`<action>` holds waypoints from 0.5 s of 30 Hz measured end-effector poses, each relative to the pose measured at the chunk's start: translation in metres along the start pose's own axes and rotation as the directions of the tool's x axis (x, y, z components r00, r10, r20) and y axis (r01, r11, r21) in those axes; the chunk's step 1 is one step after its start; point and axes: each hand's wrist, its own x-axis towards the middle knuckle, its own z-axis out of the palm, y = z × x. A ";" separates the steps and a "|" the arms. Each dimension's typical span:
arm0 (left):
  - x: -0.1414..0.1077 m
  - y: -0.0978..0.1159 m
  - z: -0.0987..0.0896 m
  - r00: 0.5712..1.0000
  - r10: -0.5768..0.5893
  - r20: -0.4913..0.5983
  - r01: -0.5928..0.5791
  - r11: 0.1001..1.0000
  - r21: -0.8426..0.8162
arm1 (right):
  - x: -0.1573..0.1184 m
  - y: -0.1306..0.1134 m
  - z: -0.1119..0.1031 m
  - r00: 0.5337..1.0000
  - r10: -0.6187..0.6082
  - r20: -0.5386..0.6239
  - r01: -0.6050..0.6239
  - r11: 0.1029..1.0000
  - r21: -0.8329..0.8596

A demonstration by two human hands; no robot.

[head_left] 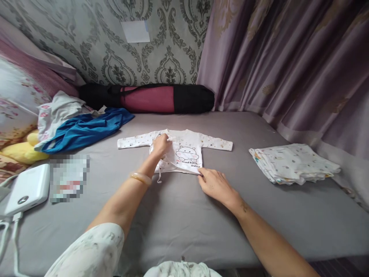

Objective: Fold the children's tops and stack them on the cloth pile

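Note:
A small white baby shirt [188, 140] with a cartoon animal on its front lies spread on the grey sheet, sleeves stretched out to both sides. My left hand [161, 145] pinches the front flap at the shirt's left chest, the fingertips closed on the cloth. At the lower right corner, the hem is gripped between the thumb and fingers of my right hand [215, 183]. A thin tie string [159, 176] hangs from the bottom edge near my left wrist. Part of the shirt's left side is hidden behind my left hand and forearm.
A folded stack of patterned cloths [294, 163] lies to the right. Left are a blue garment [89, 129], a yellow plush [24, 152], a white power bank [29, 188] with cables, and a blurred-out item [70, 178]. A long black-and-red bag [147, 99] rests along the wall.

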 end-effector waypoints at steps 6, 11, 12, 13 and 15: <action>-0.037 0.032 -0.010 0.964 0.263 -0.049 -0.254 0.957 0.139 | 0.046 0.000 -0.020 0.981 -0.153 -0.118 0.169 0.976 0.135; -0.056 0.039 0.015 0.887 0.447 0.115 -0.462 0.866 0.194 | 0.102 -0.016 0.013 0.969 -0.159 -0.189 0.175 0.982 0.071; -0.056 0.035 0.021 0.890 0.443 0.105 -0.455 0.865 0.212 | 0.108 -0.019 0.020 0.976 -0.135 -0.168 0.145 0.988 0.047; -0.055 0.030 0.026 0.899 0.430 0.089 -0.438 0.870 0.226 | 0.112 -0.020 0.027 0.983 -0.110 -0.149 0.115 0.993 0.025; -0.052 0.020 0.034 0.910 0.411 0.059 -0.413 0.881 0.233 | 0.114 -0.020 0.037 0.990 -0.063 -0.130 0.063 0.998 -0.006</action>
